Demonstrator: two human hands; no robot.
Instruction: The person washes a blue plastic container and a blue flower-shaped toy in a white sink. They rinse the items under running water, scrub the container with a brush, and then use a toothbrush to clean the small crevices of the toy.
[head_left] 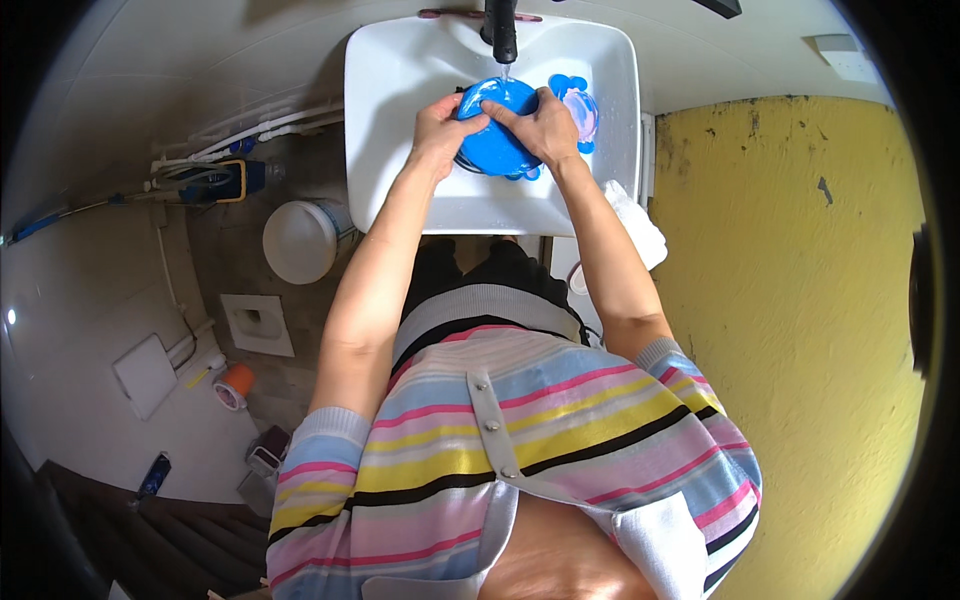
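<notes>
The person stood before a white sink (pixel 385 190), with both forearms stretched over its front edge. The left hand (pixel 437 132) and the right hand (pixel 543 127) were grasping one blue round object (pixel 497 152) between them, the left at its left side and the right at its right side. The thumbs lay upon its upper face, close to each other; the other fingers were partly hidden, so one cannot tell how they were placed below. This object was inside the sink area, under the black faucet (pixel 502 38), and a thin stream of water (pixel 506 72) fell onto its far part, where the surface shone wet. A dark edge and small blue parts showed from under it, but what they belonged to could not be told.

Just beside the right hand, in the right part of the sink, lay a pink and blue piece (pixel 581 112) with rounded blue lobes. A white cloth-like bundle (pixel 637 226) was near the sink's right front corner. On the floor at the left stood a white bucket (pixel 299 242). To the right extended a yellow surface (pixel 790 300) with worn marks.
</notes>
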